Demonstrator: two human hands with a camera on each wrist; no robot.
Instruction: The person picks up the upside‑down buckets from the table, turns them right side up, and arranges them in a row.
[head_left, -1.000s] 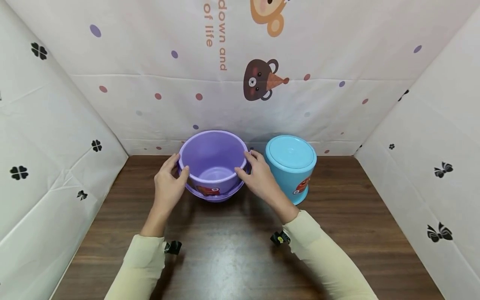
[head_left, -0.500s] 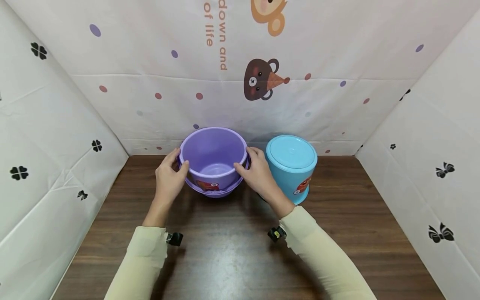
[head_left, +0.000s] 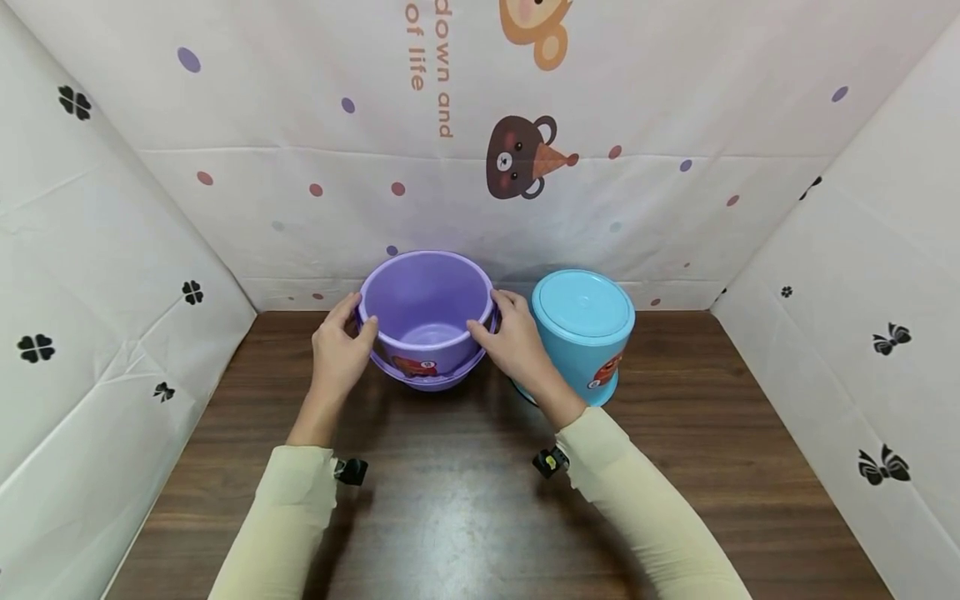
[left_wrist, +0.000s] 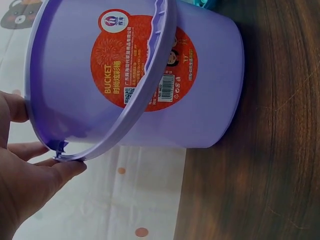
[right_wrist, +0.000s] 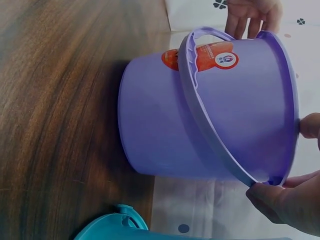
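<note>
A purple bucket with a red label stands upright near the back wall, its handle hanging down across the front. My left hand grips the rim on the left, with thumb and fingers around the handle joint in the left wrist view. On the opposite side, my right hand pinches the rim at the other handle joint, as the right wrist view also shows. The bucket's mouth faces up and its visible inside is bare. To its right a light blue bucket stands upside down, close to my right hand.
The brown wooden table reaches back to a white printed cloth wall just behind the buckets. Patterned cloth also rises on the left side and right side. The blue bucket's handle lies low beside the purple bucket.
The purple bucket has shifted slightly back toward the wall, with both hands keeping hold of its rim and the forearms following. The blue bucket has stayed in place.
</note>
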